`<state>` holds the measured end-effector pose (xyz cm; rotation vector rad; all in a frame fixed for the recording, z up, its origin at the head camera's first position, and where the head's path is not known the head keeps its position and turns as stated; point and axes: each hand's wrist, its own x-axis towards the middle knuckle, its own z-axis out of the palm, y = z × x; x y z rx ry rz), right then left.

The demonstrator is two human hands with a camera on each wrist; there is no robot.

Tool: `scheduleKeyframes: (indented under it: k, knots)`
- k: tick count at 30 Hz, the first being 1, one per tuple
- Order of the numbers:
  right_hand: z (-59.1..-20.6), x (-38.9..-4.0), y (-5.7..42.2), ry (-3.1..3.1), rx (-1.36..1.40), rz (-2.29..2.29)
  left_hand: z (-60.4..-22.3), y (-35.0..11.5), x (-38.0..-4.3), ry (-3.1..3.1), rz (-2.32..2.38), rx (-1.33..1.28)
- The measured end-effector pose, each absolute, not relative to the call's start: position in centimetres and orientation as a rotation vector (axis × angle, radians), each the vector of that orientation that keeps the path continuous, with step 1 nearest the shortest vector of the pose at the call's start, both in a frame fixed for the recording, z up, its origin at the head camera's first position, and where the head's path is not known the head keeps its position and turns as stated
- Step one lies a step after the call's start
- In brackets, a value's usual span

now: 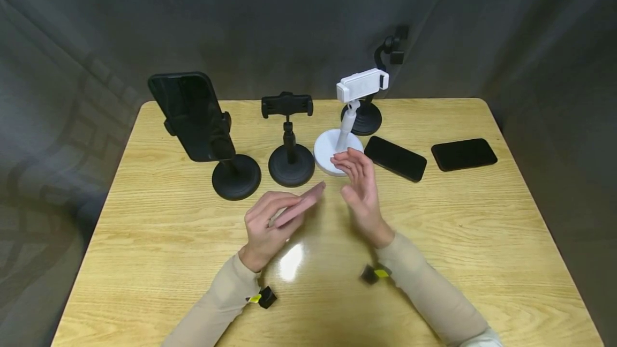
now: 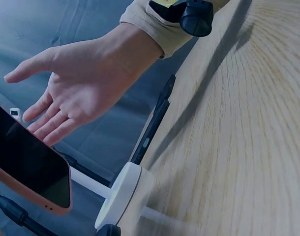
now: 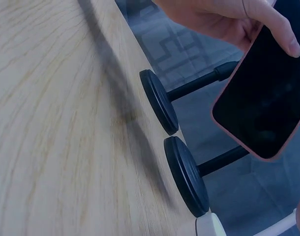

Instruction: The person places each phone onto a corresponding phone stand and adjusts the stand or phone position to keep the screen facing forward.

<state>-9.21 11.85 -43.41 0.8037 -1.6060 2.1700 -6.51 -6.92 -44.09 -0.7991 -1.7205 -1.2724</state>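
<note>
My left hand (image 1: 270,224) grips a smartphone in a pink case (image 1: 301,205) above the table, tilted, its dark screen (image 3: 263,93) facing the right wrist camera with the thumb laid on the glass. To the right of the phone, my right hand (image 1: 361,191) is raised with fingers spread and nothing in it; its palm shows in the left wrist view. Just beyond the right hand stands a white phone holder (image 1: 361,85) on a round base, its clamp bare. A black phone holder (image 1: 287,105) with a bare clamp stands beyond the left hand.
At the left, another black holder (image 1: 236,177) carries a dark phone (image 1: 185,114). Behind the white one rises a further black stand (image 1: 362,118). Two dark phones lie at the right, one nearer (image 1: 395,158) and one farther right (image 1: 464,155). Grey curtains (image 1: 241,25) surround the table.
</note>
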Motion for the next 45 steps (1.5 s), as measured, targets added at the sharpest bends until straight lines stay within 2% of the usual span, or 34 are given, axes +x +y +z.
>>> scheduleKeyframes:
  k: [2, 9, 25, 35, 45]
  knots:
    - [-43.4, -9.2, 11.8, -1.613, 0.802, 2.167, -44.2, -6.9, -6.6, -1.722, -1.273, -0.79]
    - [-43.4, -9.0, 11.5, -1.614, 0.82, 2.165, -40.5, -6.2, -5.8, -1.685, -1.348, -0.74]
    - [-42.8, -7.8, 9.5, -1.691, 0.959, 2.049, -41.2, -5.6, -5.9, -1.705, -1.413, -0.594]
    - [-42.3, -7.4, 8.2, -1.797, 1.02, 1.802, -41.7, -5.5, -6.1, -1.68, -1.485, -0.569]
    - [-39.9, -6.3, 7.2, -1.819, 0.999, 1.709, -41.8, -5.2, -6.1, -1.683, -1.435, -0.578]
